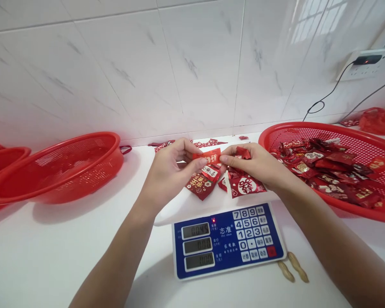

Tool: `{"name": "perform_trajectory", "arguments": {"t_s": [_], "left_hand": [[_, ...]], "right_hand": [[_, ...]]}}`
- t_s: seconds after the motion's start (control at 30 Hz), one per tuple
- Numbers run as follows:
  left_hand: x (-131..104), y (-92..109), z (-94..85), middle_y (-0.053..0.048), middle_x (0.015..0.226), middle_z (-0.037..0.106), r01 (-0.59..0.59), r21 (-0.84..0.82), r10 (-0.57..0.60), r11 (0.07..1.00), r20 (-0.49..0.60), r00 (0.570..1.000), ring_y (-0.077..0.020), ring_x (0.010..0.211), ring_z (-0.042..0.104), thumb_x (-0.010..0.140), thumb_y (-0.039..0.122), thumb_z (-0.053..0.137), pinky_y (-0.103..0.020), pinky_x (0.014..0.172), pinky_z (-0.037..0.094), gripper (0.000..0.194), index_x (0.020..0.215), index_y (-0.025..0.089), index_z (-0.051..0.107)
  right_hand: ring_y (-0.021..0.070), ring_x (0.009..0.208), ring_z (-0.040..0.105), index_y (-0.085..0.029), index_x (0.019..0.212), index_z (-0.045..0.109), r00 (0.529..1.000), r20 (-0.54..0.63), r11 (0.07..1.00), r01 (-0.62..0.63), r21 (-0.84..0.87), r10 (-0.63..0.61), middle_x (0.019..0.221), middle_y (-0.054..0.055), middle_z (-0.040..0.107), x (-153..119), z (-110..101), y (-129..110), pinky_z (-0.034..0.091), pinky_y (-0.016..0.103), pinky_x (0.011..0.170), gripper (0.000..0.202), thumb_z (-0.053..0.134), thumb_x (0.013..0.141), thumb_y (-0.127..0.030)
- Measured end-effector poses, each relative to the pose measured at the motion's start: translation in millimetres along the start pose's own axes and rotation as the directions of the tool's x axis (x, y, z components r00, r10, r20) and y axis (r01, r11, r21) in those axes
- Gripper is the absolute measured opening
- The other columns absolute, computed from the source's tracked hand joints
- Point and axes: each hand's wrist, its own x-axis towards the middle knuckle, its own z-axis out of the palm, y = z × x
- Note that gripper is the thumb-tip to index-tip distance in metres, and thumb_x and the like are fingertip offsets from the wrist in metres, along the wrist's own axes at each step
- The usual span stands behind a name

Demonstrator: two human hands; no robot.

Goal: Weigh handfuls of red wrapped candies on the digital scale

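Between my two hands a small orange-red packet (211, 157) with pale characters is stretched level above the scale's pan. My left hand (176, 171) pinches its left end between thumb and fingers. At its right end, the thumb and fingers of my right hand (252, 162) are closed on it. Beneath lie a dark red packet (200, 185) and a red packet with a white round print (246, 185), along with other small packets partly hidden by my hands. The blue digital scale (226, 241) shows 0.045 on its top display.
A red basket (327, 128) full of red packets stands at the right. Another red basket (111, 162) is at the left, with more red containers behind it. Two peanuts (297, 266) lie beside the scale. Packets lie along the tiled wall; a socket strip (365, 64) with cables is upper right.
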Motion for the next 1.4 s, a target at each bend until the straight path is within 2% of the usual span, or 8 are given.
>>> {"name": "perform_trajectory", "arguments": {"t_s": [0.3,0.4,0.53,0.7,0.77,0.9,1.07,1.4], "left_hand": [[-1.7,2.7,-5.1,-0.004,0.083,0.074,0.025,-0.008,-0.025,1.0,0.034,0.999,-0.017,0.073,0.068,0.083,0.032,0.078,-0.029,0.065,0.055,0.022,0.082,0.018,0.062],[0.1,0.7,-6.9,-0.005,0.087,0.075,0.024,0.014,-0.024,1.0,-0.001,1.0,-0.0189,0.078,0.07,0.082,0.035,0.078,-0.03,0.066,0.056,0.023,0.084,0.018,0.063],[5.1,-4.6,-13.5,-0.006,0.096,0.075,0.065,0.138,-0.058,0.988,-0.049,0.997,-0.0225,0.086,0.071,0.085,0.043,0.074,-0.035,0.073,0.058,0.026,0.091,0.02,0.063],[5.0,-4.0,-11.2,-0.007,0.119,0.071,0.109,0.342,-0.129,0.933,0.035,0.991,-0.0272,0.104,0.068,0.09,0.057,0.064,-0.042,0.088,0.057,0.038,0.11,0.024,0.068],[1.2,-0.5,-2.9,-0.006,0.116,0.072,0.096,0.262,-0.121,0.96,0.084,0.989,-0.0256,0.104,0.068,0.09,0.059,0.064,-0.038,0.086,0.058,0.041,0.11,0.024,0.069],[-6.0,5.2,13.0,-0.001,0.087,0.074,0.067,0.016,-0.069,0.998,0.2,0.977,-0.0183,0.079,0.07,0.086,0.049,0.075,-0.028,0.069,0.056,0.031,0.098,0.021,0.068],[-6.1,6.6,12.2,-0.001,0.082,0.075,0.045,-0.076,-0.035,0.996,0.123,0.992,-0.0182,0.077,0.071,0.077,0.04,0.086,-0.027,0.068,0.056,0.032,0.095,0.019,0.069],[-3.5,12.4,-3.7,-0.002,0.085,0.077,-0.035,-0.106,0.029,0.994,-0.058,0.998,-0.0166,0.073,0.072,0.071,0.039,0.091,-0.026,0.065,0.059,0.033,0.089,0.02,0.072]], "right_hand": [[0.0114,0.067,0.058,-0.017,0.072,0.067,1.0,0.013,1.0,0.01,0.026,-0.011,0.071,0.0,0.066,-0.9,2.1,-1.4,0.047,0.027,0.068,0.027,0.083,0.074,-0.039],[0.0107,0.07,0.059,-0.017,0.077,0.067,1.0,-0.011,0.991,0.018,0.136,-0.017,0.076,0.0,0.066,2.8,2.4,5.5,0.047,0.025,0.068,0.027,0.083,0.076,-0.04],[0.01,0.07,0.059,-0.019,0.092,0.068,0.992,-0.119,0.955,0.069,0.287,-0.036,0.082,-0.001,0.063,8.6,2.4,14.1,0.047,0.025,0.066,0.036,0.078,0.081,-0.051],[0.0112,0.071,0.057,-0.02,0.097,0.065,0.965,-0.221,0.957,0.189,0.22,-0.139,0.08,-0.001,0.061,11.9,5.8,18.2,0.046,0.027,0.067,0.039,0.07,0.087,-0.057],[0.0115,0.073,0.057,-0.02,0.096,0.065,0.946,-0.245,0.955,0.255,0.155,-0.213,0.082,-0.001,0.061,10.9,8.8,18.1,0.046,0.027,0.07,0.038,0.068,0.088,-0.057],[0.0116,0.076,0.058,-0.02,0.095,0.064,0.908,-0.254,0.932,0.358,0.056,-0.334,0.085,-0.001,0.063,5.2,14.2,14.8,0.046,0.027,0.072,0.037,0.069,0.088,-0.056],[0.0119,0.071,0.058,-0.021,0.098,0.064,0.936,-0.191,0.94,0.32,0.119,-0.295,0.079,-0.002,0.061,4.0,11.2,13.9,0.048,0.026,0.063,0.042,0.077,0.081,-0.058],[0.01,0.069,0.056,-0.021,0.095,0.065,0.897,-0.391,0.953,0.276,0.126,-0.208,0.083,0.001,0.054,4.4,-12.3,2.6,0.048,0.019,0.051,0.019,0.069,0.091,-0.039]]}}
